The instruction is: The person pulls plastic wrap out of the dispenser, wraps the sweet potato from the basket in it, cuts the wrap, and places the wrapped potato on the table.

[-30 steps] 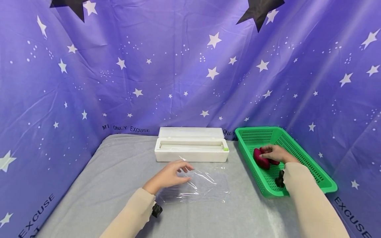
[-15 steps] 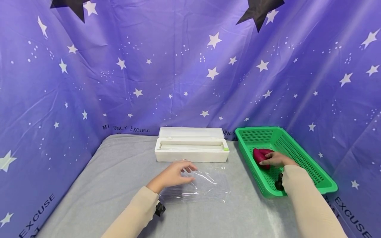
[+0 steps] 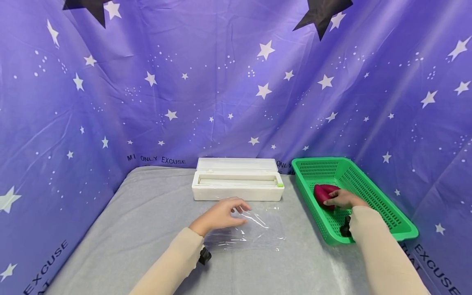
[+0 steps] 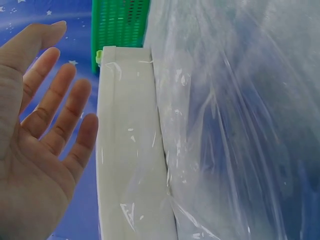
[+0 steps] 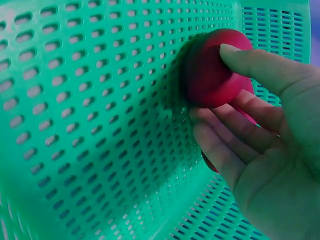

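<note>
My right hand (image 3: 344, 198) is down in the green basket (image 3: 368, 200) and grips a dark red, smooth, oblong thing (image 5: 217, 70). The thumb lies across its face and the fingers curl round its lower side. Another dark red piece (image 5: 245, 102) shows behind it, partly hidden by the fingers. My left hand (image 3: 223, 214) hovers over a clear sheet of plastic wrap (image 3: 258, 235) spread on the table. Its fingers are relaxed and hold nothing, as the palm (image 4: 37, 170) in the left wrist view shows.
A white plastic-wrap box (image 3: 237, 193) with its lid (image 3: 237, 164) raised stands at the back of the grey cloth-covered table (image 3: 121, 229). A small green piece (image 3: 280, 185) sits at its right end. A purple star-patterned curtain (image 3: 221, 82) encloses the back and sides.
My left hand has drifted right over the plastic wrap. My right hand has lowered and taken hold of the dark red thing; the pieces now lie closer together.
</note>
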Tool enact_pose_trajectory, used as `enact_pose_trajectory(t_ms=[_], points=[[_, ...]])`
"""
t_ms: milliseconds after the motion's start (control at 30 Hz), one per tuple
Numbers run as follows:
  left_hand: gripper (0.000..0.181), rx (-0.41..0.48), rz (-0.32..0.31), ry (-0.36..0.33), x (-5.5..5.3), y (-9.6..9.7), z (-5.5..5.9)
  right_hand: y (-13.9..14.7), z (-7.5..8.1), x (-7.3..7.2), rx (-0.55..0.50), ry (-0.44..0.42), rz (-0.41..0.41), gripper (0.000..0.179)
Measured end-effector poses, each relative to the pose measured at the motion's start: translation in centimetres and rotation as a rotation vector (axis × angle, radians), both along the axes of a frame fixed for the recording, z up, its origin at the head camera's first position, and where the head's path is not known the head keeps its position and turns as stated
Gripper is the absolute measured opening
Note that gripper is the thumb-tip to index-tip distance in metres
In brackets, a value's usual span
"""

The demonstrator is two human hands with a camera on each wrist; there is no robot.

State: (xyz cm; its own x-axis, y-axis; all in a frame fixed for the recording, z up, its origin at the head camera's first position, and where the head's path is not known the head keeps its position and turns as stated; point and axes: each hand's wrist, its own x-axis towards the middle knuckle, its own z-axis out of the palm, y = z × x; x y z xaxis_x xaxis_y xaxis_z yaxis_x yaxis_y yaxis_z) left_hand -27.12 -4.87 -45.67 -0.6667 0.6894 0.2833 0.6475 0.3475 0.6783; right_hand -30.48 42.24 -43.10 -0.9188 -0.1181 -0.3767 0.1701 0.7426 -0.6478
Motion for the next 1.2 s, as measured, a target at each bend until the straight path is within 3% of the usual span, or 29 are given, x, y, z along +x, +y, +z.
enact_pose_trajectory(t_ms=[267,500,733,1000,1200], points=[[0.034,-0.004,-0.021,-0.01,-0.3,0.9,0.1,-0.4,0.2,0.1,-0.032,0.029,0.006,0.061],[0.033,-0.021,-0.023,-0.045,-0.8,1.9,0.4,0.0,1.0,0.1,0.013,0.061,0.029,0.064],[0.032,-0.02,-0.043,-0.046,-1.4,2.9,0.6,0.1,1.9,0.4,-0.044,0.071,0.022,0.064],[0.035,-0.018,-0.043,-0.097,-2.0,3.5,0.2,0.2,2.9,0.7,-0.076,0.091,0.039,0.066],[0.036,0.005,-0.039,-0.14,-2.5,3.8,0.2,-0.2,3.8,1.1,-0.053,0.157,0.091,0.066]])
